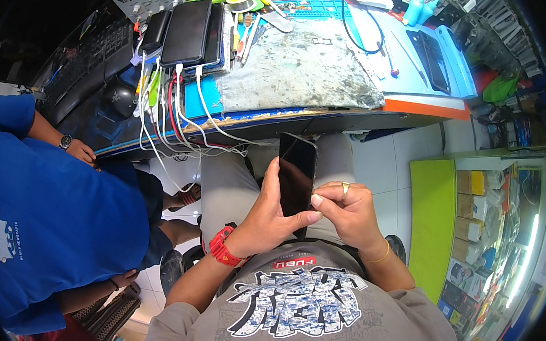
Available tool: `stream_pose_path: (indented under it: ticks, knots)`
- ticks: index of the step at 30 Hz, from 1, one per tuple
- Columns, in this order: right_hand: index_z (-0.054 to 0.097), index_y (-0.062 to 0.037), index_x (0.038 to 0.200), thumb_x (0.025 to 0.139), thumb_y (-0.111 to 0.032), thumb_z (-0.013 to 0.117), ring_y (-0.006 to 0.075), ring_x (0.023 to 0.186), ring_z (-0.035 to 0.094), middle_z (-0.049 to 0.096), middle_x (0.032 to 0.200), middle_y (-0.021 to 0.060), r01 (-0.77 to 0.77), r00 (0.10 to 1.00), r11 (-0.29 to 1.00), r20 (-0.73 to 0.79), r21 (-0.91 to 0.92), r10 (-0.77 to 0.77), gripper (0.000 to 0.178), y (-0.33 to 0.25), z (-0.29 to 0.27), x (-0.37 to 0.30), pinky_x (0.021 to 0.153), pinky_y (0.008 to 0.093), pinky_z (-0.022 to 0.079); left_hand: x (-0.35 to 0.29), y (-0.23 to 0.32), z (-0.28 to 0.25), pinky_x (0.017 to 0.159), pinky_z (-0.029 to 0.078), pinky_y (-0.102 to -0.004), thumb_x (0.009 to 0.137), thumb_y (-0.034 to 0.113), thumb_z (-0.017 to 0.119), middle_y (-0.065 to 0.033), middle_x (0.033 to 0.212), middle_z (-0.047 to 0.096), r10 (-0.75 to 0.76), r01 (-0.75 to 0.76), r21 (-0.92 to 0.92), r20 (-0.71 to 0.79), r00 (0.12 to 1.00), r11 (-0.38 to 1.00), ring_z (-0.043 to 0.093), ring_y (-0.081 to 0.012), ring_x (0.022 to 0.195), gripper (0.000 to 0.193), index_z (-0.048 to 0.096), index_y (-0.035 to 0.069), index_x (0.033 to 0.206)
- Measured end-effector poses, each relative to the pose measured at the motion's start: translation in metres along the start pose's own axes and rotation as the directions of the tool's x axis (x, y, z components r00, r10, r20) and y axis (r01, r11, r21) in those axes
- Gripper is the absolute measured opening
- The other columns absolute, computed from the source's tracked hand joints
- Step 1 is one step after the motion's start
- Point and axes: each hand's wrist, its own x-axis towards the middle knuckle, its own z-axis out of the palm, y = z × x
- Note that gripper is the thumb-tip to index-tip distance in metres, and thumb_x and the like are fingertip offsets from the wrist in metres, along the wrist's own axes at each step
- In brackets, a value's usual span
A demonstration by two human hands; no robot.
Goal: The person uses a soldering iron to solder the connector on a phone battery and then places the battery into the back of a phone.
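Observation:
A black smartphone [297, 171], its screen dark, is held upright over my lap, just off the table's front edge. My left hand [265, 209] is closed around its lower left part, the thumb lying across the bottom of the screen and the fingers mostly hidden behind. At the phone's lower right edge, my right hand [346, 208] has thumb and forefinger pinched together, touching or nearly touching the side. Whatever that pinch holds, if anything, is too small to make out. A red watch is on my left wrist, a ring on my right hand.
Ahead, a stained grey work mat [296, 68] lies on the table. Several phones [187, 34] rest at its left, with white charging cables [180, 113] hanging over the edge. Another black phone [429, 59] lies right. A person in a blue shirt [60, 189] stands left; a glass display case [492, 229] stands right.

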Motion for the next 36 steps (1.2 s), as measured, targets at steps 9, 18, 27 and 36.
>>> stream_pose_path:
  ticks: [9,18,27,36]
  knots:
    - [0.074,0.0070,0.094,0.092,-0.002,0.072,0.0169,0.073,0.067,0.074,0.083,0.0127,0.004,1.000,1.000,0.005,0.015,-0.004,0.009,-0.001,0.000,0.000,0.066,0.0304,0.052,0.000,0.003,0.001,0.120,0.027,-0.0405,0.087,0.031,0.084,-0.0264,0.155,0.029,0.001,-0.001,-0.014,-0.012,1.000,1.000,0.030,-0.0313,0.146,0.118,-0.001,-0.013,0.155]
    - [0.074,0.0067,0.094,0.092,-0.002,0.071,0.0167,0.073,0.066,0.073,0.082,0.0123,0.012,1.000,1.000,-0.002,0.007,-0.012,0.009,-0.003,0.000,0.000,0.065,0.0302,0.052,0.000,0.002,-0.001,0.120,0.027,-0.0410,0.086,0.033,0.085,-0.0275,0.154,0.029,0.005,-0.004,0.040,-0.008,1.000,0.999,0.031,-0.0323,0.146,0.119,0.000,-0.013,0.155]
    - [0.074,0.0072,0.092,0.092,-0.002,0.071,0.0168,0.073,0.066,0.073,0.081,0.0117,0.008,1.000,0.999,-0.016,0.044,-0.007,0.009,-0.003,0.002,0.000,0.065,0.0301,0.051,0.000,-0.002,0.000,0.121,0.025,-0.0407,0.086,0.032,0.085,-0.0277,0.155,0.029,0.013,-0.012,0.033,-0.018,1.000,0.999,0.030,-0.0323,0.146,0.118,0.000,-0.012,0.156]
    - [0.074,0.0072,0.093,0.092,-0.001,0.071,0.0165,0.073,0.066,0.073,0.082,0.0117,0.010,1.000,0.999,-0.016,0.034,-0.009,0.009,-0.001,0.002,-0.001,0.065,0.0299,0.051,-0.001,0.000,0.000,0.121,0.026,-0.0403,0.086,0.032,0.085,-0.0273,0.155,0.029,0.022,-0.021,0.040,-0.017,1.000,0.999,0.030,-0.0318,0.146,0.118,0.000,-0.012,0.156]
